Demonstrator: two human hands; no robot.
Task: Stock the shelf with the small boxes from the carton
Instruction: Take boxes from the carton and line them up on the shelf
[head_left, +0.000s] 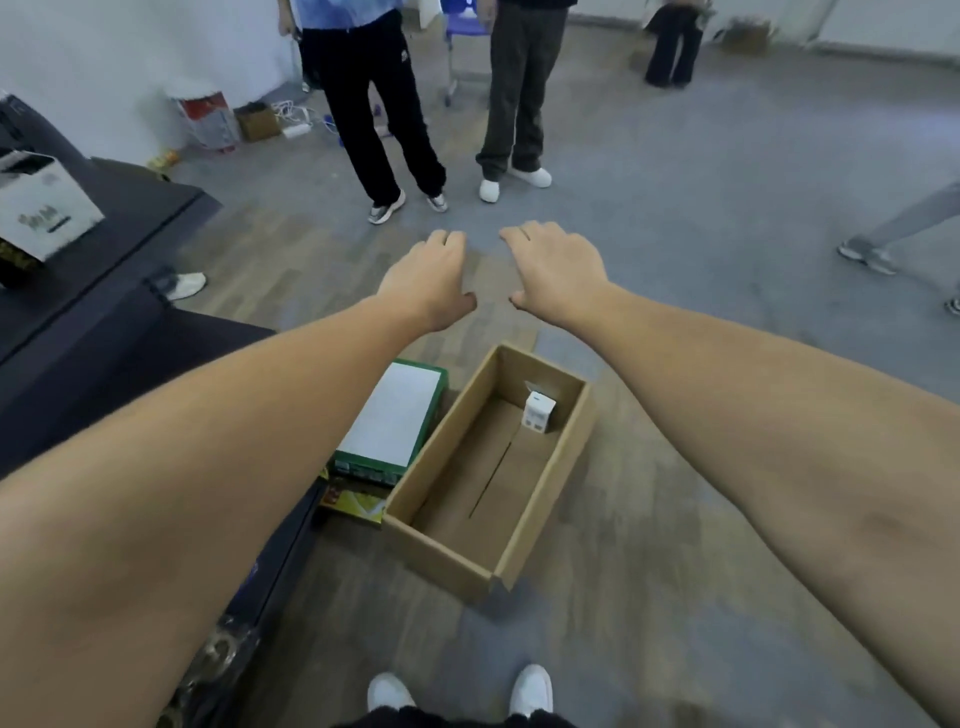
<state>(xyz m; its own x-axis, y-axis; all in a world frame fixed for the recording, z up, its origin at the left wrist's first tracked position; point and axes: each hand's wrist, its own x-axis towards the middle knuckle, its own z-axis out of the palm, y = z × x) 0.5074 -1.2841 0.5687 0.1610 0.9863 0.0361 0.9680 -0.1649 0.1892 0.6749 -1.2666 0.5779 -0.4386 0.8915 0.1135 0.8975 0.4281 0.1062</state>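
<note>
Carton (441, 551) of plain brown corrugated board, oblong and open-topped on the floor, looks nearly emptied, with one small box (538, 413), white and glossy, left at its far end, while left hand (428, 280) and right hand (553, 273) hover above, fingers relaxed, holding nothing, the dark shelf (104, 291) to the left

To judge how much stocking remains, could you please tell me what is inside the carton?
One small white box stands at the far end of the carton; the rest is bare cardboard floor. Nothing covers the inside.
</note>
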